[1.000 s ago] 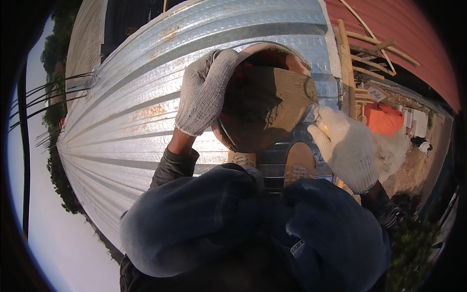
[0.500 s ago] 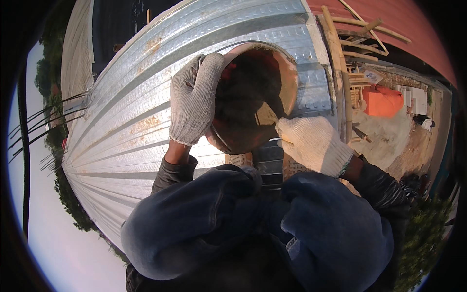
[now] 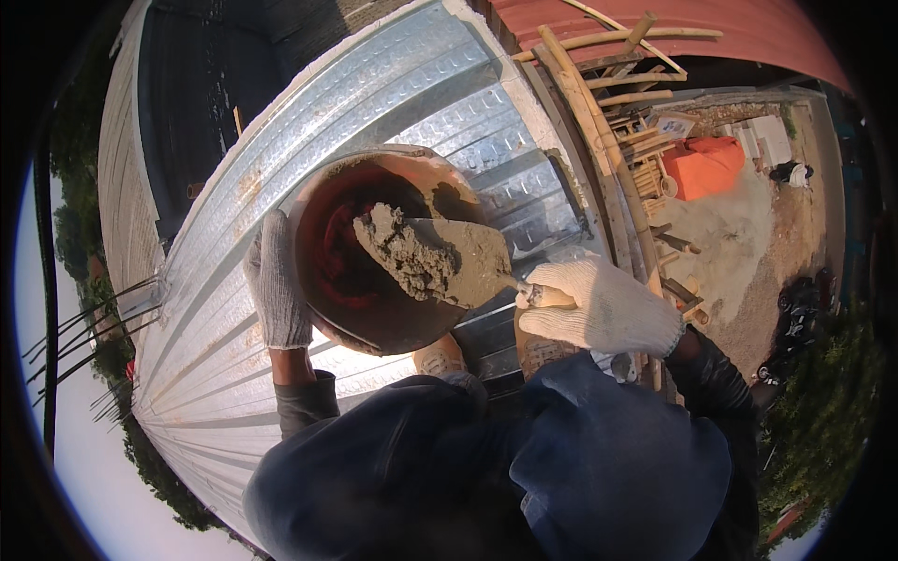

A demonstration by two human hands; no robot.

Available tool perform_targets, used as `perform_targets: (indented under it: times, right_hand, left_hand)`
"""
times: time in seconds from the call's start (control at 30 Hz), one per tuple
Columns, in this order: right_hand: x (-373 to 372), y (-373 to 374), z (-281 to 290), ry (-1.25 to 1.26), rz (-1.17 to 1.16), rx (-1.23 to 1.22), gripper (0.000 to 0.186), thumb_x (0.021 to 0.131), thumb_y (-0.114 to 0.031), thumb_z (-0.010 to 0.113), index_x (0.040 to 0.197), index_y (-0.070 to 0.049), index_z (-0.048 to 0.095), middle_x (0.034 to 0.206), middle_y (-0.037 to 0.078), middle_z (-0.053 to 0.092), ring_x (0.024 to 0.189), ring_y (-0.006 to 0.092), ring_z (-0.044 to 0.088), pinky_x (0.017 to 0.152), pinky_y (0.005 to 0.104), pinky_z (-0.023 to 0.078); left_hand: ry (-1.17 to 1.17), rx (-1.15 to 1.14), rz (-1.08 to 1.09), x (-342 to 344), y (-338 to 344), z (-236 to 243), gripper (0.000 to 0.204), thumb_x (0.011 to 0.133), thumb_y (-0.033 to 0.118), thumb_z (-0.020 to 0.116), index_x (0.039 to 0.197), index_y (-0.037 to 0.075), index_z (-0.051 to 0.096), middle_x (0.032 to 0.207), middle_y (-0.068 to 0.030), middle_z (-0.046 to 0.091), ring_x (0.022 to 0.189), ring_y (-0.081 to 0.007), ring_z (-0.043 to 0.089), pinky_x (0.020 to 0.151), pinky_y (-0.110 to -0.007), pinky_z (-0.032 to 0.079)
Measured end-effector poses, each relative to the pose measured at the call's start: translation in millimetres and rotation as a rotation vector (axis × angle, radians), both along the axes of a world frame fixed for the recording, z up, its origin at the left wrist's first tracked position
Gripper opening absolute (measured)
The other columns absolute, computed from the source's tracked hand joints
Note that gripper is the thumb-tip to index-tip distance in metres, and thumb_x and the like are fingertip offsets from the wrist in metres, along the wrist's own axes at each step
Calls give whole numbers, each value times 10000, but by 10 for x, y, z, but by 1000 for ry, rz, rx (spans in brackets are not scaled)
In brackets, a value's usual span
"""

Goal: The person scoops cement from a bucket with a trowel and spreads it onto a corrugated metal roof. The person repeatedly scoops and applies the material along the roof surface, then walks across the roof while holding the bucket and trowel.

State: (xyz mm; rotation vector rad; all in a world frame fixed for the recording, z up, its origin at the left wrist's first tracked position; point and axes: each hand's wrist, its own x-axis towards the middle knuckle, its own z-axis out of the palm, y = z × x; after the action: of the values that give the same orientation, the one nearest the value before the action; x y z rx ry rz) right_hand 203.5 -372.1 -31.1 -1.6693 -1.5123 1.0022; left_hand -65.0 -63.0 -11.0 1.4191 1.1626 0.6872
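My right hand (image 3: 599, 307), in a whitish knit glove, is closed round the handle of a trowel (image 3: 486, 262). A lump of wet grey mortar (image 3: 412, 257) lies on the blade, which is over the mouth of a round bucket (image 3: 323, 220). The bucket is reddish inside and smeared with mortar. At its left side my gloved left hand (image 3: 278, 280) lies against the outer wall near the rim; its fingers are mostly hidden behind the bucket, so their grip cannot be made out.
Ribbed metal decking (image 3: 210, 309) lies under the bucket and my shoes (image 3: 440, 357). Along its right edge run bamboo poles (image 3: 599, 131), with a drop to the ground below, where an orange sheet (image 3: 702, 168) lies. Bare reinforcing bars (image 3: 98, 318) stick out at the far left.
The trowel has come up out of the bucket with mortar on its blade. The bucket now appears further left and is tipped differently; my left hand has slid lower along its side.
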Motion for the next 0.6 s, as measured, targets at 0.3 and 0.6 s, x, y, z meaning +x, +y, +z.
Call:
perform_targets:
  times: [0.3,0.6]
  right_hand:
    - [978,196,-287,-266,-368,87,374,1005,-396,728,1114,-40,770,1071,210,726,1041,384,699,875,450,563]
    - [1769,1722,-1390,-440,-491,-265,541,963,-533,676,1010,-5,785,993,269,752,982,461,722,875,529,567]
  left_hand:
    - [-48,-71,106,-100,44,-63,307,1152,359,606,1042,100,730,957,13,727,815,-59,643,710,-257,553]
    - [5,-24,104,-53,-161,20,306,1150,360,610,1021,101,709,931,17,708,798,-65,622,703,-265,538]
